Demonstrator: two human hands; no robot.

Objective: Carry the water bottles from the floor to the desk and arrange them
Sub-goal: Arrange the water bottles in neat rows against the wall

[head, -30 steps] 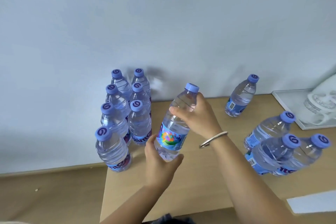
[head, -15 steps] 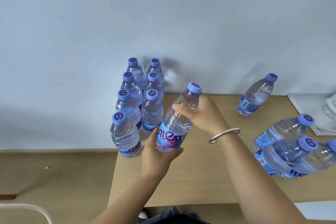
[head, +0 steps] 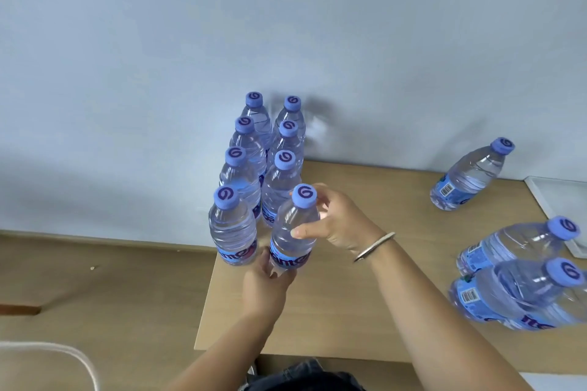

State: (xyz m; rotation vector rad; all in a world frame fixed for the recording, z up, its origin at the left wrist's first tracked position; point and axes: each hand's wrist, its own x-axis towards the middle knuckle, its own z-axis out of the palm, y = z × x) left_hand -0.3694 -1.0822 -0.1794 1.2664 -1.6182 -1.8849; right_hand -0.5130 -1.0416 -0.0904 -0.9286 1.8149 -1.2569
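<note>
From your head camera, your right hand wraps the upper body of a bottle, thumb across its front and fingers curled behind the neck just under the blue cap. Your left hand grips the same bottle at its base, below the label, fingers curled round the bottom; whether the base touches the desk you cannot tell, as the hand hides it. The bottle stands nearly upright at the near left part of the desk, just right of the front bottle of a left row. Seven bottles already stand upright there in two rows running back to the wall: four on the left, three on the right, and the held one sits at the front of the right row. A bangle circles your right wrist. Well to the right, a single bottle stands apart near the wall, and three more cluster at the desk's right edge, close together and blurred. A white tray lies beyond them at the frame's edge. To the left of the desk you see wooden floor.
</note>
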